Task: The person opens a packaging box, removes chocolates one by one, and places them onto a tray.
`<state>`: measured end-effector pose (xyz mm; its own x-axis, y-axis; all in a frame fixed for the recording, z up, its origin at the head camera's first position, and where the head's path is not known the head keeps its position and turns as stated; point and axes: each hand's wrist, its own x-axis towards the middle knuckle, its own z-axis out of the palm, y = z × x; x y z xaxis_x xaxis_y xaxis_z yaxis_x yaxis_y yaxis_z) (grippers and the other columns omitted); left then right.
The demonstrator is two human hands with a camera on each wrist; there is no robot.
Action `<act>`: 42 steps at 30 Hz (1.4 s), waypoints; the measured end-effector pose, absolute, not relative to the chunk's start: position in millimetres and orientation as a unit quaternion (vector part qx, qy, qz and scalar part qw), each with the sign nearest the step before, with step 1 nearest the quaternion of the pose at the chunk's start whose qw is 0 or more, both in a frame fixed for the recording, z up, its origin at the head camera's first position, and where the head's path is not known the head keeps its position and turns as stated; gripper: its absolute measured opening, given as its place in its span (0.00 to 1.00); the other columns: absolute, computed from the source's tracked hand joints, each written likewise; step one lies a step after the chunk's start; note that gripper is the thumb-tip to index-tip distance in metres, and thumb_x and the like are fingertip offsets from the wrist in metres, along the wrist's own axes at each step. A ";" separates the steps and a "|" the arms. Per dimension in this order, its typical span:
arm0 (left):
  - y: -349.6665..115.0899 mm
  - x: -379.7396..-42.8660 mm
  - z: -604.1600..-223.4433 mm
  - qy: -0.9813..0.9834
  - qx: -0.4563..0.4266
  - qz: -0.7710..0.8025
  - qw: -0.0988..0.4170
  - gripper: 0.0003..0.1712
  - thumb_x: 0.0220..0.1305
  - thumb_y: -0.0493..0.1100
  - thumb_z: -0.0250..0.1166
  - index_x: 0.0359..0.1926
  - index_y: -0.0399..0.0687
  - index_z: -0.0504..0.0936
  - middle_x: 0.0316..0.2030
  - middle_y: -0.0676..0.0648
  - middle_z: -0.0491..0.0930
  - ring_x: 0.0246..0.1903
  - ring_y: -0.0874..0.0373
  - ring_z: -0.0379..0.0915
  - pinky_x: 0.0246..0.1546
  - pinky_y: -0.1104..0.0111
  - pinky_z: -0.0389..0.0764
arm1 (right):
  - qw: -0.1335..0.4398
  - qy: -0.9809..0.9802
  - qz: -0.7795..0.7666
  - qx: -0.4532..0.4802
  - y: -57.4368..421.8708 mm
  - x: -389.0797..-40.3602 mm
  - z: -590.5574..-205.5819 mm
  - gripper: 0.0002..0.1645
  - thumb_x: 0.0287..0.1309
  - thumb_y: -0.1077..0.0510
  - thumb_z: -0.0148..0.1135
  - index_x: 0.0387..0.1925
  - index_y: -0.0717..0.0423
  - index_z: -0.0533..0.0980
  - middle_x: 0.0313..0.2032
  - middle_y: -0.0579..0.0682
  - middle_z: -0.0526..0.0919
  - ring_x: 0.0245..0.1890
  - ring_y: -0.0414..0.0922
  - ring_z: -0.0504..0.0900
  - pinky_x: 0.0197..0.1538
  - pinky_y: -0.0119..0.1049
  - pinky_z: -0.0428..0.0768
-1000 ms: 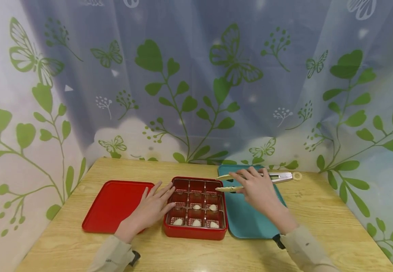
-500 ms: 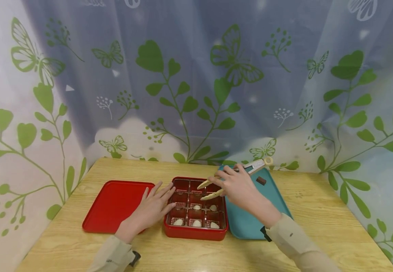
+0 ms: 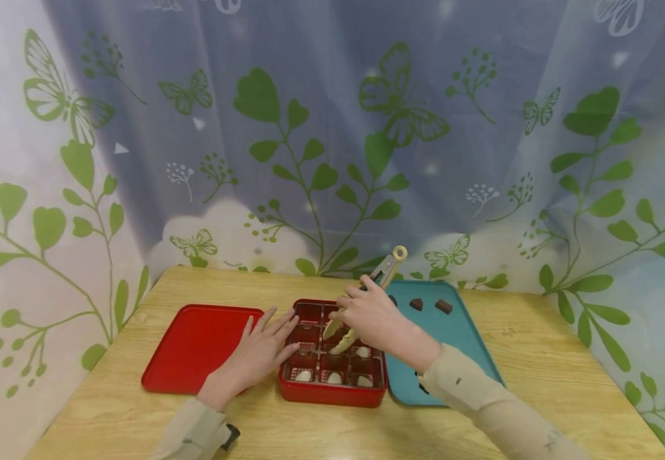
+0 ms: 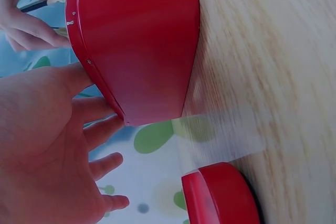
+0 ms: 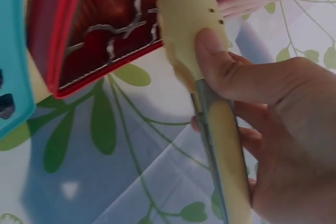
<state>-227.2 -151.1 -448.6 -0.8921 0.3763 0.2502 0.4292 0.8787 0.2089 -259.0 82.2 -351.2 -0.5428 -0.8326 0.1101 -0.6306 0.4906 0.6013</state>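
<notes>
The red box (image 3: 332,395), split into a grid of clear compartments, stands in the middle of the table. White pieces (image 3: 303,376) lie in several of its nearer compartments. My right hand (image 3: 369,313) grips kitchen tongs (image 3: 382,271) with cream tips, thumb pressed along one side in the right wrist view. The tips point down into the box's middle compartments and stand apart; whether anything is between them is hidden. My left hand (image 3: 260,351) touches the box's left rim with straight, spread fingers, its palm seen in the left wrist view.
A flat red lid (image 3: 194,351) lies left of the box, under part of the left forearm. To the right is a teal tray (image 3: 447,348) carrying dark brown pieces (image 3: 444,306), partly covered by the right arm. A printed curtain (image 3: 332,160) hangs behind the table.
My right hand has carried the tongs left from the teal tray to the box and turned them so the tips point down inside. Brown pieces on the tray came into view. The left hand stayed put.
</notes>
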 end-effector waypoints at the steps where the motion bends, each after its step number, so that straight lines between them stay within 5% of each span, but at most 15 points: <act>1: -151.3 -227.2 -448.8 -0.964 -0.209 -0.130 0.102 0.33 0.65 0.56 0.53 0.66 0.48 0.63 0.68 0.49 0.58 0.68 0.42 0.45 0.60 0.38 0.49 | 0.197 -0.840 -0.261 0.433 79.2 -258.6 -351.3 0.20 0.48 0.51 0.68 0.46 0.30 0.80 0.43 0.36 0.81 0.47 0.41 0.74 0.54 0.47 0.66; 10: -151.8 -226.8 -449.5 -0.965 -0.206 -0.126 0.100 0.33 0.65 0.58 0.52 0.67 0.49 0.63 0.68 0.49 0.58 0.68 0.42 0.45 0.60 0.38 0.49 | 0.164 -0.852 -0.291 0.404 60.2 -255.5 -358.2 0.16 0.45 0.49 0.70 0.40 0.31 0.82 0.45 0.35 0.81 0.54 0.41 0.72 0.61 0.49 0.64; 26: -149.7 -225.9 -447.9 -0.966 -0.200 -0.131 0.094 0.32 0.65 0.56 0.53 0.66 0.49 0.63 0.68 0.49 0.57 0.69 0.43 0.43 0.61 0.38 0.48 | 0.197 -0.857 -0.277 0.388 65.4 -251.1 -370.5 0.07 0.48 0.50 0.68 0.33 0.35 0.84 0.40 0.34 0.82 0.49 0.41 0.74 0.55 0.47 0.67; 34: -148.0 -222.7 -442.8 -0.966 -0.201 -0.132 0.095 0.32 0.65 0.55 0.54 0.66 0.46 0.64 0.67 0.47 0.59 0.68 0.42 0.44 0.61 0.38 0.48 | 0.252 -0.861 -0.197 0.395 98.2 -249.7 -374.3 0.31 0.38 0.44 0.74 0.50 0.33 0.77 0.44 0.40 0.79 0.45 0.44 0.73 0.46 0.47 0.67; 42: -148.0 -223.2 -443.9 -0.966 -0.203 -0.132 0.095 0.32 0.65 0.55 0.54 0.66 0.47 0.63 0.68 0.48 0.58 0.68 0.42 0.44 0.61 0.38 0.48 | 0.318 -0.867 -0.105 0.368 126.6 -248.7 -386.4 0.32 0.49 0.57 0.68 0.58 0.37 0.72 0.46 0.41 0.78 0.43 0.45 0.71 0.43 0.47 0.65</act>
